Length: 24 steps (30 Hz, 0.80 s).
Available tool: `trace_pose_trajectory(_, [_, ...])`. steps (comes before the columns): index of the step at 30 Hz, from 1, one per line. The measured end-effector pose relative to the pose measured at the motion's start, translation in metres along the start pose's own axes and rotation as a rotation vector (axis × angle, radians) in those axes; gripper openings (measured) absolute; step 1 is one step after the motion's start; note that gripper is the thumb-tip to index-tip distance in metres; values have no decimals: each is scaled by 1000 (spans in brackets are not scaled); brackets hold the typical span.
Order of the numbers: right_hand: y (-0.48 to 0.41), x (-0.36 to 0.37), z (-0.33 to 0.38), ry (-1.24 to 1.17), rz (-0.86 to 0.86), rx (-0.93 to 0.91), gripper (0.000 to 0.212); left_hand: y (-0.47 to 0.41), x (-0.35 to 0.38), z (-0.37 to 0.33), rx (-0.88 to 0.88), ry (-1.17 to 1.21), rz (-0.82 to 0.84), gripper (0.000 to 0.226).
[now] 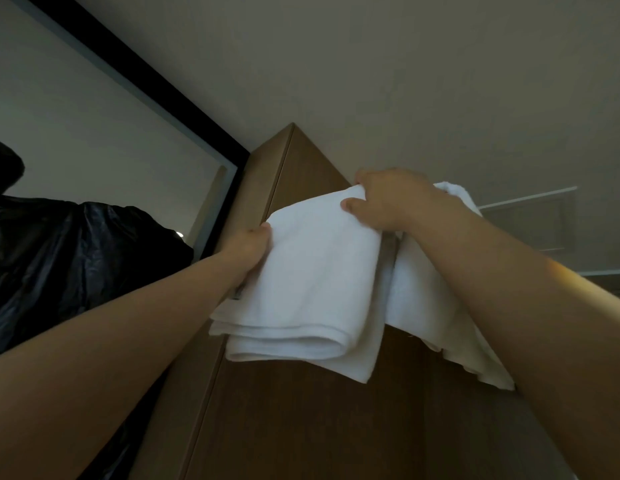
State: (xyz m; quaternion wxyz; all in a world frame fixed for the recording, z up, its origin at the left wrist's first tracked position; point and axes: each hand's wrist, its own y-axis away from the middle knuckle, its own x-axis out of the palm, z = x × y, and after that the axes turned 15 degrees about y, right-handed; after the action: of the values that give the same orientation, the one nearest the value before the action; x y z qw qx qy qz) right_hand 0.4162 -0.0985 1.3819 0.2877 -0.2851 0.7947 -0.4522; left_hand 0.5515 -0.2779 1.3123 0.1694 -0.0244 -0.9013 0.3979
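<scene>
Greyish-white paint across the ceiling [405, 81], covering everything from 11 o'clock round to 3. Next biggest, a brown wood-grain wardrobe [301, 427], running from dead centre down to 6 o'clock, seen from below. Then a black-framed mirror [94, 140] over at 9 to 10 o'clock, reflecting a dark shiny garment [76, 258]. Out at 3 o'clock, a pale recessed ceiling panel [530, 223], kinda dim.

Now the white towel [312, 282]: folded a few layers thick, held up right in the middle, in front of the wardrobe's top corner, with a looser bit of white cloth [433, 306] hanging toward 4 o'clock under the right forearm. Can't tell whether same towel or a second one.

Right hand [388, 199] just up from centre, toward 1 o'clock, fingers curled over the towel's top fold, thumb pressing on the front. Left hand [248, 249] at the towel's 9 o'clock edge, pinching it between thumb and fingers. Both arms bare, stretched upward.
</scene>
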Motion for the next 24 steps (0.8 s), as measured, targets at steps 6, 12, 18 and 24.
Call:
trace_pose_trajectory(6, [4, 1, -7, -11, -49, 3, 47, 18, 2, 18, -22, -61, -6, 61])
trace_pose_trajectory(12, [23, 3, 10, -9, -99, 85, 49, 23, -2, 18, 78, -159, -26, 61])
trace_pose_trajectory(18, [84, 9, 37, -407, -296, 115, 68, 46, -9, 19, 252, -356, -56, 55])
trace_pose_trajectory(24, [149, 32, 35, -858, -128, 213, 59, 104, -11, 0, 432, -259, -28, 51])
